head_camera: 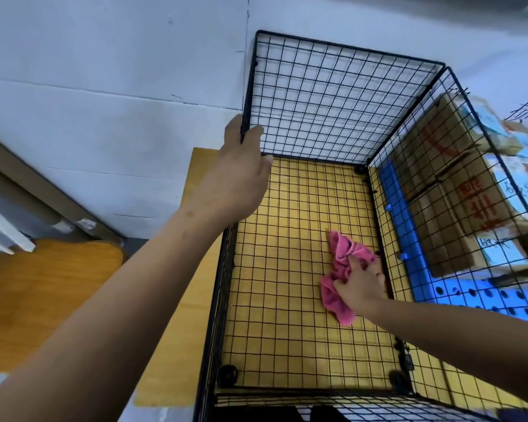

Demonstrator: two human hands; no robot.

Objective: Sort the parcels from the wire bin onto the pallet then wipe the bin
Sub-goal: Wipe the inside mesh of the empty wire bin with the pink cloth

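Observation:
The black wire bin (pixel 342 95) stands open below me, nothing inside but a cloth, its grid floor over a yellow mat (pixel 287 269). My left hand (pixel 241 172) grips the top corner of the bin's far-left rim. Inside the bin, my right hand (pixel 360 284) presses a crumpled pink cloth (pixel 336 287) against the floor near the right wall, fingers curled into the fabric. Brown cardboard parcels (pixel 457 196) are stacked on a blue perforated pallet (pixel 421 272), seen through the right wall.
A pale wall rises behind the bin. Orange wood-look flooring (pixel 43 287) lies to the left, with white slats (pixel 3 236) at the far left edge. Light blue and white boxes (pixel 506 138) sit beyond the brown parcels.

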